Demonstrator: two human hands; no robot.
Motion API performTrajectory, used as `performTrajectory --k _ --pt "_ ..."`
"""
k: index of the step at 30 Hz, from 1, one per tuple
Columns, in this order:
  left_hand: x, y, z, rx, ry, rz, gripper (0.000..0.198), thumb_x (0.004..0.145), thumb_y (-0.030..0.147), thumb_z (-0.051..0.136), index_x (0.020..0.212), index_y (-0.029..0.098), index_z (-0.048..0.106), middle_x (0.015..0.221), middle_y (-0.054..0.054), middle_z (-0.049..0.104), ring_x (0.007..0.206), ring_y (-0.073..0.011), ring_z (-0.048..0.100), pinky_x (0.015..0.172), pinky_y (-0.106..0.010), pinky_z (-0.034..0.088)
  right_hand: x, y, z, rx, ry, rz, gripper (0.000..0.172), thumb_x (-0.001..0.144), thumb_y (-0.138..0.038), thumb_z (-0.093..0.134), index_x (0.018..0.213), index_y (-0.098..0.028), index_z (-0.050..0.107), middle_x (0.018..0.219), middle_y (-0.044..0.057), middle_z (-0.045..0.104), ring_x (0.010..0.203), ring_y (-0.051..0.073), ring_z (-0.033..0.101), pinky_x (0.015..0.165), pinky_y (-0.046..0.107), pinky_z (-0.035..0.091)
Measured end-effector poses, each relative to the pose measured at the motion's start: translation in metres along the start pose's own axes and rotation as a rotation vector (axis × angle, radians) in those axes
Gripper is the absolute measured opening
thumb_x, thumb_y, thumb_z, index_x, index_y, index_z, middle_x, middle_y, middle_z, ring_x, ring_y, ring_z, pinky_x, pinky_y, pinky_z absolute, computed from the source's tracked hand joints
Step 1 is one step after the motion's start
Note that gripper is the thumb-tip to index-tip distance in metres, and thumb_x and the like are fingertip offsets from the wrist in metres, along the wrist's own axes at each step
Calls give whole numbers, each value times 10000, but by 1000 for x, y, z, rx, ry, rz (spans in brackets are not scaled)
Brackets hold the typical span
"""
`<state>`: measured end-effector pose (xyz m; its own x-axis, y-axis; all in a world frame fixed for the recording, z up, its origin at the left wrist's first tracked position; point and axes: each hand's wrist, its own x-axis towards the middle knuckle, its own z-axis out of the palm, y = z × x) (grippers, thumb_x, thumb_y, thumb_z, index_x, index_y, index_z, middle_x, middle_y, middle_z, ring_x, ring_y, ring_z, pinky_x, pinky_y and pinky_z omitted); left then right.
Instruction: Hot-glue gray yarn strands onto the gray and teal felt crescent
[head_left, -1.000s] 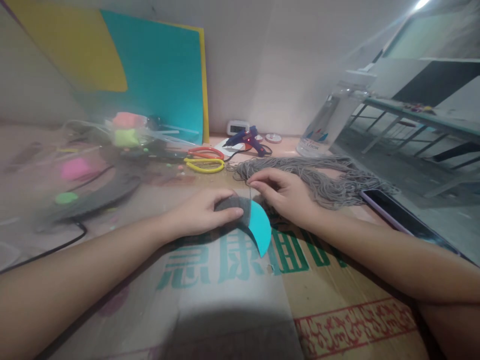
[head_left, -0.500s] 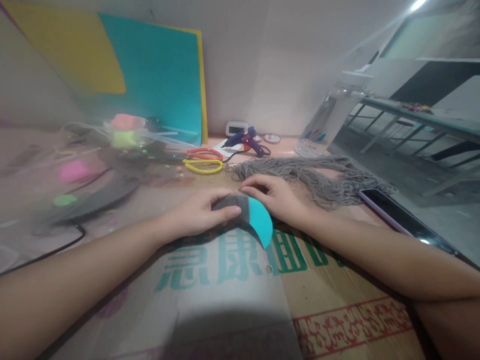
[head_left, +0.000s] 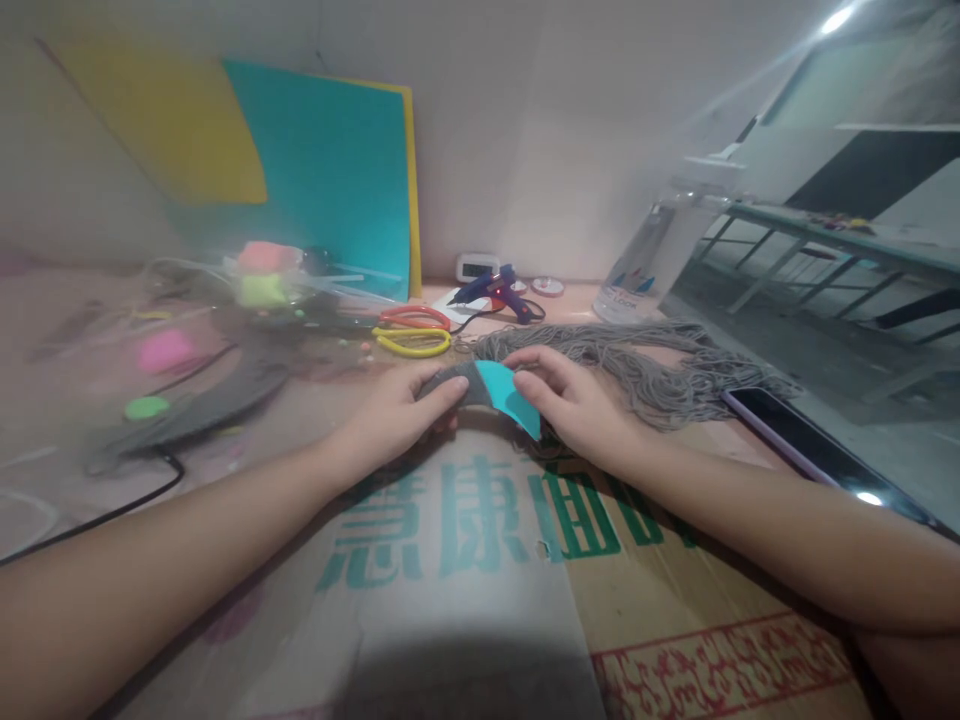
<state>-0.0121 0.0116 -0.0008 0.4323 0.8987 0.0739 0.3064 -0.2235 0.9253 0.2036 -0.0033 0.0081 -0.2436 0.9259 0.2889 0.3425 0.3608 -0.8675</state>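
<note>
Cardboard-covered surface (head_left: 450,640) at 6 o'clock, pale wall (head_left: 532,130) at 12; mid-dial, the crescent (head_left: 496,385): left grip (head_left: 442,395) holds its grey wrap (head_left: 475,390), right grip (head_left: 523,368) now pinches the turquoise end (head_left: 516,405), swung higher.

Head-worn camera, viewpoint above the near side of the cardboard (head_left: 660,595), facing forward and down. The left forearm (head_left: 187,555) and right forearm (head_left: 765,515) enter from their respective sides and converge on the left hand (head_left: 397,410) and right hand (head_left: 574,405), seen at close range near the centre. The cardboard fills the near foreground; the wall (head_left: 480,150) backs the far side. At far right, the wide field extends past the bottle (head_left: 652,240) to a more distant table (head_left: 847,245).
</note>
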Motion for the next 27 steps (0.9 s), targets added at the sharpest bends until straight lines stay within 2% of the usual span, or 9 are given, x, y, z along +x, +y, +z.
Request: performTrajectory --k 4,8,10,12,14,17,21,27 --pt "2 -3 -2 78 60 85 377 894 515 513 756 171 583 692 4 612 604 -121 558 536 -221 429 -5 -6 6 92 -122 139 178 918 -361 529 972 -193 550 658 -18 660 508 113 576 465 221 445" --pt "5 -3 -3 37 265 222 294 897 438 549 1045 187 591 1061 -60 664 970 -193 621 818 -291 496 -5 -7 6 106 -144 159 180 919 -359 532 948 -183 563 641 -17 665 483 100 572 454 208 431" --pt "4 1 -3 31 274 293 323 925 390 513 1183 201 560 1276 -80 600 1182 -218 547 977 -333 445 -5 -7 6 114 -153 161 170 916 -345 537 943 -179 566 640 -13 671 507 105 600 477 211 443" --pt "2 6 -4 37 202 323 348 950 364 463 1254 218 553 1375 -65 548 1289 -222 472 1065 -350 378 -4 -8 6 133 -175 153 151 912 -324 543 938 -178 570 638 -13 672 550 114 636 516 218 466" --pt "0 9 -5 32 108 281 343 960 377 437 1213 215 604 1334 -57 591 1255 -224 505 1061 -347 379 -4 -8 6 159 -201 149 138 909 -313 546 931 -180 574 639 -17 672 584 120 660 552 226 489" --pt "0 8 -6 -10 34 174 342 937 438 471 1059 202 685 1134 -49 698 1058 -221 617 927 -313 463 -5 -9 7 179 -222 163 138 909 -318 546 925 -184 575 640 -17 673 584 122 664 560 234 499" --pt "2 6 -7 -30 57 85 377 891 504 526 965 187 715 964 -33 729 869 -203 648 742 -268 490 -6 -8 7 179 -228 166 139 911 -316 549 928 -180 572 640 -13 677 582 120 663 550 229 491" --pt "2 9 -9 64 88 81 403 876 524 527 876 162 705 865 -31 709 808 -200 626 703 -270 476 -6 -8 7 182 -223 137 138 912 -310 554 934 -176 577 655 -11 685 602 120 672 566 229 498"
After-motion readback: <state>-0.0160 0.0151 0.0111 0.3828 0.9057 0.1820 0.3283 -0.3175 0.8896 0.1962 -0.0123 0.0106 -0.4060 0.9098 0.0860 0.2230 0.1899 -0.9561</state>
